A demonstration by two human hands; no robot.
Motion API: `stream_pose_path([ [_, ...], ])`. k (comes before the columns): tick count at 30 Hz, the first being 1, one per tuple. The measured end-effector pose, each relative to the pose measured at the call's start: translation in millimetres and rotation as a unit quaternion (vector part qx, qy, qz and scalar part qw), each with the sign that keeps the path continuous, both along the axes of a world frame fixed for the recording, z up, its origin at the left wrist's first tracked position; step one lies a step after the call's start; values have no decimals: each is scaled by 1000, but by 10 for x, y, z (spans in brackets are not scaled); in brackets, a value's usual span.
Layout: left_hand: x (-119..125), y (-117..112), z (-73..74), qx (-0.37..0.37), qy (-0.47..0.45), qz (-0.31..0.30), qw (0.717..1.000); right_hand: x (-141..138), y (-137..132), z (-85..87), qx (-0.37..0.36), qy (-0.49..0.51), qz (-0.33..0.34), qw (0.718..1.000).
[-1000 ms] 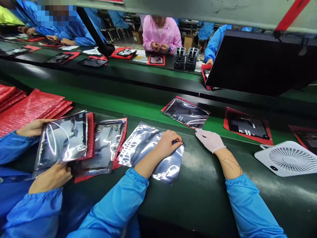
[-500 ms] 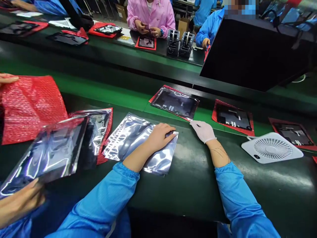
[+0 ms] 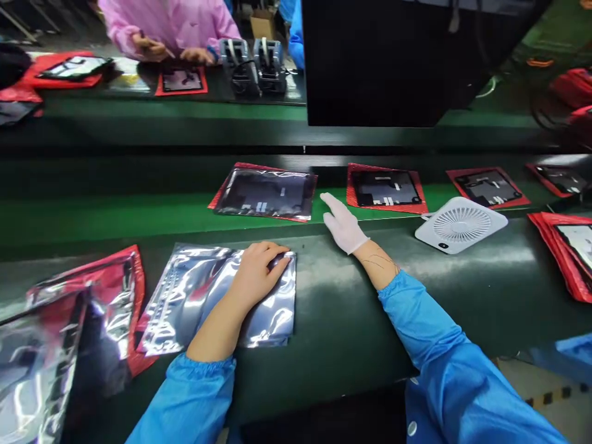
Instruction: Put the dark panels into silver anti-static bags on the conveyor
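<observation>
My bare left hand (image 3: 255, 274) lies over a stack of silvery anti-static bags (image 3: 272, 308), fingers stretched out along their upper edge and thumb apart. Its grip is open. In a white glove, my right hand (image 3: 343, 223) is open, thumb away from the stretched fingers. It is at the edge of the green strip, between two flat dark panels. The nearer one, a dark panel in a clear shiny bag (image 3: 263, 192), lies on red bubble wrap just left of the fingertips. To the right is another dark panel (image 3: 387, 187) on a red bubble-wrap pouch (image 3: 354, 196).
A white fan (image 3: 462, 225) stands right of my right arm. Further panels on red pouches (image 3: 490, 186) line the green strip (image 3: 185, 216). Bagged panels (image 3: 32, 364) lie at left. A black screen (image 3: 370, 68) hangs ahead; a person in pink (image 3: 171, 28) works across the line.
My view has turned right. My gloved right hand has left the bagged panel's corner and spread its fingers. My left hand stays on the bags. A neighbour's hands have left view at left.
</observation>
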State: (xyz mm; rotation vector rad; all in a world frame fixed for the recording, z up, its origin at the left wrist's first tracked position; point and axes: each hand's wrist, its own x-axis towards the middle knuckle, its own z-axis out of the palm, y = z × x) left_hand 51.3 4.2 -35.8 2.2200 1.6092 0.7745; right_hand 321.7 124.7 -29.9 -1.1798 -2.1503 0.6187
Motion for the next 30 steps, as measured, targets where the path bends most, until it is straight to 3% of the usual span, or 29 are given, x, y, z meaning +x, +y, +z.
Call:
stream_pose_path([
  [4, -35, 19, -18, 0, 10, -4, 1000, -89, -25, -6, -6, -113, 37, 993],
  [8, -38, 31, -23, 6, 7, 0, 1000, -103, -39, 10, 27, -101, -47, 993],
  [12, -31, 32, -4, 5, 8, 0, 1000, -77, -29, 1, 6, -138, -75, 988],
  [18, -26, 31, 33, -17, 21, 3, 1000, -85, -39, -17, 20, -136, -1, 990],
  [22, -23, 8, 56, -10, 14, 0, 1000, -76, -48, 31, 36, -116, -7, 993],
  [30, 1, -13, 20, 18, 14, 1, 1000, -93, -18, 13, 35, -113, 48, 992],
])
